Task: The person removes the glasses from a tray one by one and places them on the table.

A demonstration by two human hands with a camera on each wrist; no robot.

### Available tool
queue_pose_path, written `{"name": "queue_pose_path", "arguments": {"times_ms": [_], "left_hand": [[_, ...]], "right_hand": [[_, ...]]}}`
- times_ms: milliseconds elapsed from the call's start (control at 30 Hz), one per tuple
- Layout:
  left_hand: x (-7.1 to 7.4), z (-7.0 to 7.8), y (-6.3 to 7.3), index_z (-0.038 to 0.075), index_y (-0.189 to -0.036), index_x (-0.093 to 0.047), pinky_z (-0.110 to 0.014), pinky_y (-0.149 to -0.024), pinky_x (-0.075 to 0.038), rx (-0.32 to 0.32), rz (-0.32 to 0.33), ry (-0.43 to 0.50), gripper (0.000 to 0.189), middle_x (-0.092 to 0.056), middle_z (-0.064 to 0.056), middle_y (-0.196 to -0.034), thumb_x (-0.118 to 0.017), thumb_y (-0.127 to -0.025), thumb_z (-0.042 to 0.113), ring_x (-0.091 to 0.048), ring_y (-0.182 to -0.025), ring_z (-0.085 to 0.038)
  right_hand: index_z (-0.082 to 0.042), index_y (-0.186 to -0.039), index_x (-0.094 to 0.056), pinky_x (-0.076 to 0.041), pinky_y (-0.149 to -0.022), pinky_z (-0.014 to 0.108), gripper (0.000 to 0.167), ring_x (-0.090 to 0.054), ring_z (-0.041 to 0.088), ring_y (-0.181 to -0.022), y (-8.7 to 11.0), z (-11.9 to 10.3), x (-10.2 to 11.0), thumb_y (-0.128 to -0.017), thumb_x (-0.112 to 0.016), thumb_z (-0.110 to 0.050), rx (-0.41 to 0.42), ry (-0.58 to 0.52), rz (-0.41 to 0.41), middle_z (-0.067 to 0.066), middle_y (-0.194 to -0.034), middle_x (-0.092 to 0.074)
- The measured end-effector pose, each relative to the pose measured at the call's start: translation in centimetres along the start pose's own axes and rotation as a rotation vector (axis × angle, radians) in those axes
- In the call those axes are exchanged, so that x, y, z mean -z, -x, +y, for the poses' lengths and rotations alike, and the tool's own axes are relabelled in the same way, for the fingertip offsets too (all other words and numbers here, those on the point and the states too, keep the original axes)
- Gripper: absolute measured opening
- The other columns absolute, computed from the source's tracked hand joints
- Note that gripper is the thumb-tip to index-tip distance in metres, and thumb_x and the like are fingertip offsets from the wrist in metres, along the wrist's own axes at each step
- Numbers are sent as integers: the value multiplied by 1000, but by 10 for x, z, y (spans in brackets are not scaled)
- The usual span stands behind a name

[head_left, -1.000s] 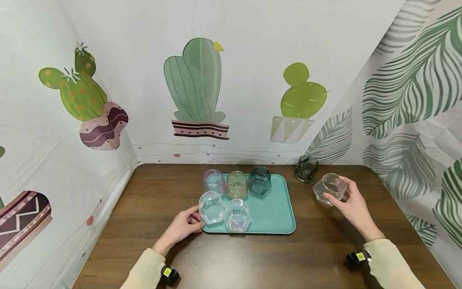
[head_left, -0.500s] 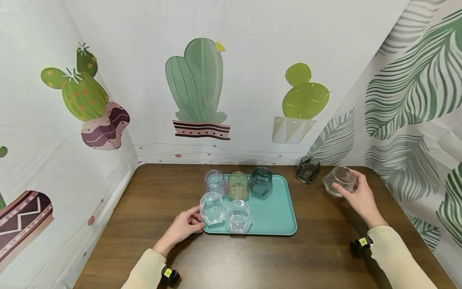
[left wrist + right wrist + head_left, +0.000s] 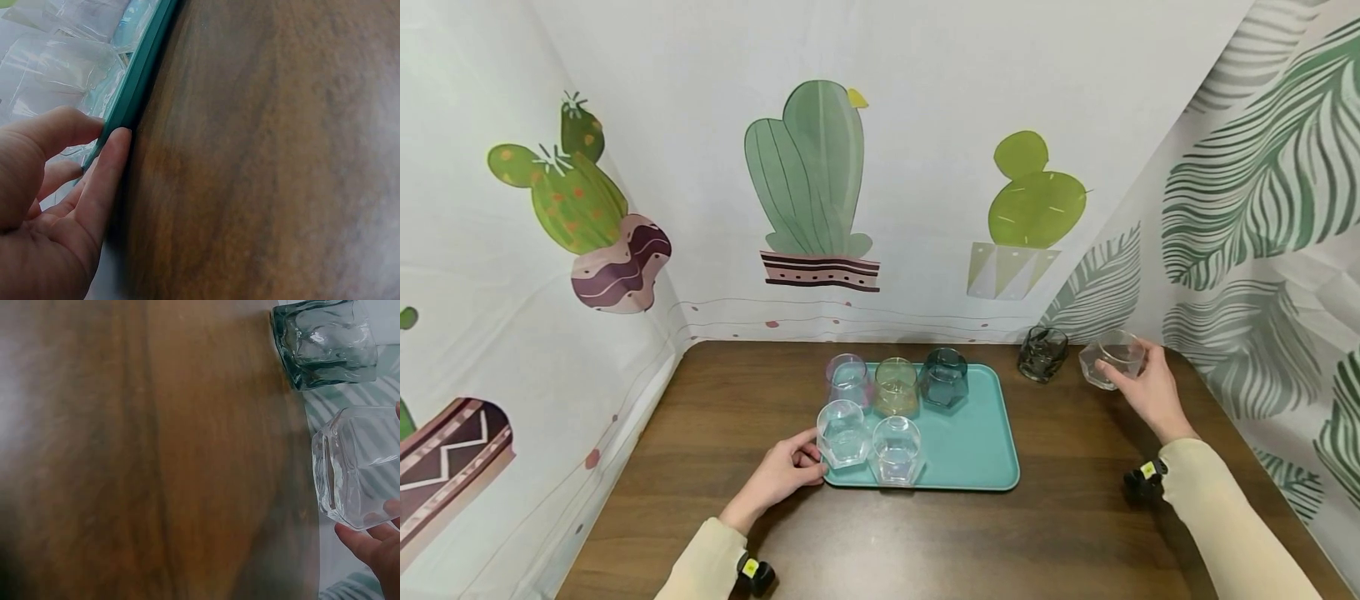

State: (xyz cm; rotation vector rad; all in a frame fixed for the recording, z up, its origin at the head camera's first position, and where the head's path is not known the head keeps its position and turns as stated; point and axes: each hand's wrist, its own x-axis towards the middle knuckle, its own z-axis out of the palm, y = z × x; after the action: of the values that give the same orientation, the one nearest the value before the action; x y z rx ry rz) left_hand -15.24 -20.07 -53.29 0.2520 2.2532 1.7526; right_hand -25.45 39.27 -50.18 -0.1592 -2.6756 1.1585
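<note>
While my left hand (image 3: pixel 778 475) pinched the near left corner of the teal tray (image 3: pixel 972 446), probably to steady it, my right hand (image 3: pixel 1153 396) held a clear glass (image 3: pixel 1112 350) between spread thumb and fingers at the far right, just right of the dark glass (image 3: pixel 1042 354).

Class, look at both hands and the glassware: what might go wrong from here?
The clear glass in the right hand might knock the dark glass standing nearby on the table. If the left hand jolts the teal tray it grips, the crowded glasses on it could clink together.
</note>
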Motion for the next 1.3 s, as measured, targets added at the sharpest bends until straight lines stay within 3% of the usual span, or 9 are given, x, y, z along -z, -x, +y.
{"name": "queue_pose_path", "arguments": {"times_ms": [67, 333, 1300], "left_hand": [[0, 0, 0, -16, -148, -42, -28, -74, -65, -1, 1, -2, 69, -61, -16, -103, -75, -89, -5, -67, -81, -10], [0, 1, 1, -16, -148, -42, -27, -74, -65, -6, 2, -16, 69, -61, -16, -103, -75, -89, -4, -67, -81, -11], [1, 0, 2, -16, -149, -41, -28, -74, -65, -8, 0, -13, 69, -61, -16, -104, -74, -90, -4, -66, -81, -11]], "right_hand": [[8, -157, -23, -44, -85, 59, 89, -46, 51, -117, -4, 0, -3, -99, -67, -43, -2, -10, -5, 37, -144, -38], [8, -159, -17, -38, -102, 74, 92, -34, 60, -136, -17, 0, -13, -100, -66, -43, -11, -41, -43, 41, -150, -30], [7, -163, -3, -38, -101, 76, 101, -31, 62, -137, -18, -1, -9, -102, -61, -50, -36, -45, -118, 44, -158, -19]]}}
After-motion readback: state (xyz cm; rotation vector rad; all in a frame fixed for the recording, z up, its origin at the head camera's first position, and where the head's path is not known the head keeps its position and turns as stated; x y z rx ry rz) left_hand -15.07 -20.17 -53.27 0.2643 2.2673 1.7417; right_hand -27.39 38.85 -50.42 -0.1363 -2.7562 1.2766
